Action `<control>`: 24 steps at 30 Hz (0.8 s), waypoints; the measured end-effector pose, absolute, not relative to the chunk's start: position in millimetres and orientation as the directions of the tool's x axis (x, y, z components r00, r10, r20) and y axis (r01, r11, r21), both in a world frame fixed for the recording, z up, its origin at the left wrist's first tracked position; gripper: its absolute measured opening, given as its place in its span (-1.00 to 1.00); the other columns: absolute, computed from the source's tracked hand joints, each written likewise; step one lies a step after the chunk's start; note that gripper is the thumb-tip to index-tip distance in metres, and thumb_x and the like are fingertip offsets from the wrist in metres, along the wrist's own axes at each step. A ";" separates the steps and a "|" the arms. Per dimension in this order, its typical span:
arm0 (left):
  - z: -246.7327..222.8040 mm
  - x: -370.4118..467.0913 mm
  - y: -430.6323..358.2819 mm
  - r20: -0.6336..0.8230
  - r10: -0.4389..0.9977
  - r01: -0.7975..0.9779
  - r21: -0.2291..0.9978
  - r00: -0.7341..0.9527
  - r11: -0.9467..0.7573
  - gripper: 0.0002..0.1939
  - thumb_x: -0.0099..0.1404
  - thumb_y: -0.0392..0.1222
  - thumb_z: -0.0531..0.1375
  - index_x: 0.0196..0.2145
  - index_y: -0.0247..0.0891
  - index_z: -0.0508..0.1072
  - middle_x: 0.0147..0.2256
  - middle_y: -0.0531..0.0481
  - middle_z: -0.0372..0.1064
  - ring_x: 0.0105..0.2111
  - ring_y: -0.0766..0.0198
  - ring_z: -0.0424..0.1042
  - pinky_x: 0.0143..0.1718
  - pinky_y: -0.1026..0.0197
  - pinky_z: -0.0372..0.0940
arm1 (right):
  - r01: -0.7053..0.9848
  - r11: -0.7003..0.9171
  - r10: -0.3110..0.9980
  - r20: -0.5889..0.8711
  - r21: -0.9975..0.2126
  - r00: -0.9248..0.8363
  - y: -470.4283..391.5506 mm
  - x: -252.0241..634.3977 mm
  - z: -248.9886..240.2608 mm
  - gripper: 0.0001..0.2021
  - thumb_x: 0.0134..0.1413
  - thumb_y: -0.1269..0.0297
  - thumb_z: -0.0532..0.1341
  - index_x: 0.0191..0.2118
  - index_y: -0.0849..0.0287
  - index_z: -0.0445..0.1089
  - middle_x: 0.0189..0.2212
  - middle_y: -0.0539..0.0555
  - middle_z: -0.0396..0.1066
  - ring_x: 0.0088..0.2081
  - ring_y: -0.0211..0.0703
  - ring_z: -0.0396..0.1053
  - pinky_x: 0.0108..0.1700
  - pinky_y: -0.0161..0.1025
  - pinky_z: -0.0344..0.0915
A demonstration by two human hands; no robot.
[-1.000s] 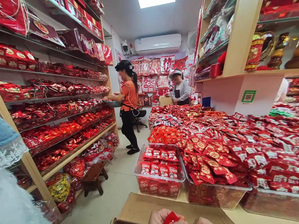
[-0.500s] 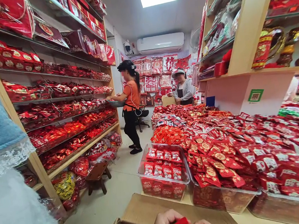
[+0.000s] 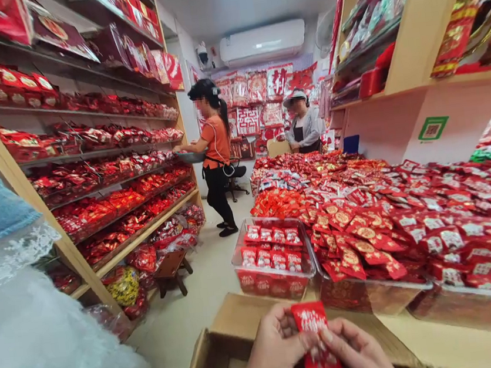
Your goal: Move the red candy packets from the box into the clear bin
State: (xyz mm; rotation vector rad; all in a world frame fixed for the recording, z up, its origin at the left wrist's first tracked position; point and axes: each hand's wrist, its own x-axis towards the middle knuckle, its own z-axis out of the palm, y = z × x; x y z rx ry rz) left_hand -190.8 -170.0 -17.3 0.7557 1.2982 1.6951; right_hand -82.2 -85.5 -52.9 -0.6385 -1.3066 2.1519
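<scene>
A small red packet with white printed characters is held upright between both hands. My left hand pinches its left side, the thumb lying across the front. From the right, my right hand grips the same packet with thumb and fingers. Below them gapes an open cardboard box, its inside partly hidden by my hands. Just beyond the box stands a clear plastic bin with rows of similar red packets.
More bins of heaped red packets spread to the right. Shelves of red bags line the left, with a wooden stool below. A person in orange holds a basin; another person in grey stands behind the heap.
The view has tilted down, and my hands appear higher and more fully. The red packet, mostly hidden before, now faces me with its printing visible.
</scene>
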 end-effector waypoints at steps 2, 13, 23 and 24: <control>-12.8 -189.5 -169.3 0.016 0.879 -0.237 0.960 -0.476 -0.146 -0.60 -0.07 -0.20 0.31 -0.26 -0.35 0.31 -0.30 -0.10 0.41 -0.29 0.25 0.38 -0.23 0.25 0.24 | -0.225 -0.336 0.665 -0.061 -0.915 -0.744 -85.2 -80.5 -41.6 -0.77 -0.19 0.17 0.28 -0.44 0.24 0.36 -0.53 0.02 0.39 -0.45 -0.28 0.31 -0.35 -0.34 0.24; -15.1 -195.6 -164.6 -0.035 0.871 -0.342 0.927 -0.490 -0.156 -0.62 -0.03 -0.33 0.28 -0.24 -0.35 0.28 -0.33 -0.01 0.41 -0.31 0.35 0.37 -0.25 0.29 0.27 | -0.247 -0.314 0.701 -0.048 -0.917 -0.712 -79.6 -79.3 -27.4 -0.85 -0.15 0.29 0.27 -0.39 0.21 0.36 -0.44 -0.01 0.41 -0.41 -0.35 0.30 -0.29 -0.38 0.23; -11.9 -192.1 -167.7 -0.020 0.884 -0.298 0.945 -0.467 -0.136 -0.64 -0.05 -0.29 0.30 -0.28 -0.33 0.28 -0.38 -0.05 0.42 -0.37 0.30 0.39 -0.31 0.25 0.27 | -0.120 -0.081 0.682 0.033 -0.989 -0.731 -77.3 -68.6 -36.1 -0.83 -0.05 0.22 0.19 -0.34 0.19 0.29 -0.43 0.04 0.39 -0.40 -0.27 0.34 -0.34 -0.33 0.30; -11.9 -192.2 -167.9 -0.031 0.878 -0.306 0.943 -0.477 -0.132 -0.62 -0.05 -0.28 0.30 -0.26 -0.33 0.27 -0.39 -0.04 0.42 -0.39 0.31 0.39 -0.32 0.26 0.26 | -0.115 0.057 0.704 0.121 -0.992 -0.700 -77.1 -66.8 -36.5 -0.82 -0.04 0.23 0.18 -0.30 0.17 0.27 -0.40 0.06 0.38 -0.39 -0.25 0.35 -0.36 -0.32 0.31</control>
